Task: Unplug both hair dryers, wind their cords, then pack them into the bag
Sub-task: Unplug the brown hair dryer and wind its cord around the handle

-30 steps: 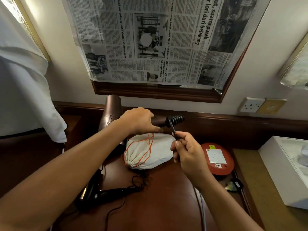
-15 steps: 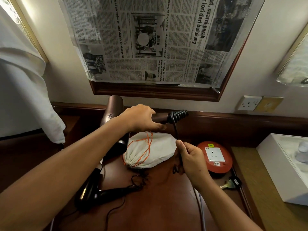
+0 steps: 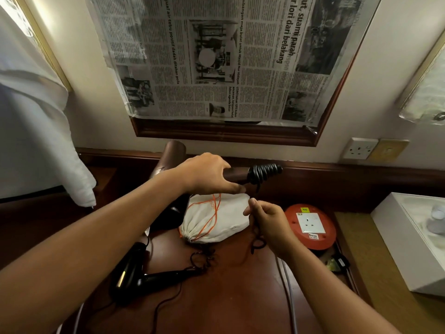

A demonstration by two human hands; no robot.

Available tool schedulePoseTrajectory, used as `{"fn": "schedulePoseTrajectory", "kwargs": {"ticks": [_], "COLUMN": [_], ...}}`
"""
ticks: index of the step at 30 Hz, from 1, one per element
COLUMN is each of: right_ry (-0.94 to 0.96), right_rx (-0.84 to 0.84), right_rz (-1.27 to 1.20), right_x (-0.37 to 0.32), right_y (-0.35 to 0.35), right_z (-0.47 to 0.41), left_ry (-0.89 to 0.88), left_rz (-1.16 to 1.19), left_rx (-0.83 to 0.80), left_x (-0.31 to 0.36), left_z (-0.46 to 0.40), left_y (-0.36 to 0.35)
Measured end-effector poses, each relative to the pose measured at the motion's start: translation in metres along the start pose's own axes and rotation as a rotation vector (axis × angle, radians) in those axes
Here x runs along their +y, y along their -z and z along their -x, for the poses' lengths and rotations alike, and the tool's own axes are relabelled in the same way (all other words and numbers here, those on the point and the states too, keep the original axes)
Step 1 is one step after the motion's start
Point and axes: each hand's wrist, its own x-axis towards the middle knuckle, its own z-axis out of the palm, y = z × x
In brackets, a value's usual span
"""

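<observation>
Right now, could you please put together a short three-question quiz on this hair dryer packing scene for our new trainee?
1. True or false: the black cord is partly wound round the brown hair dryer handle.
2. Which hand pinches the loose cord: A) left hand B) right hand?
3. Fill in: the black hair dryer lies on the ____, in front of the white drawstring bag.

Key: 1 true; 2 B; 3 table.

Two bare forearms in shot, no sleeves showing, left hand (image 3: 207, 173) and right hand (image 3: 269, 222) ringless, wrists unadorned.
</observation>
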Motion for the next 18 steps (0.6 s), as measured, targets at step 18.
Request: {"fn": "schedulePoseTrajectory", "kwargs": {"ticks": [18], "right_ry": [-0.094], "right_rx": [-0.172], "right_rz": [0.465], "right_x": [-0.032], "right_y": [0.019], "right_z": [-0.043], "left_ry": [-0.047], "left_rz": [0.033], "left_rx": [-0.182], "left_x": [0.0], "left_z": [0.007], "left_y": [-0.009]}}
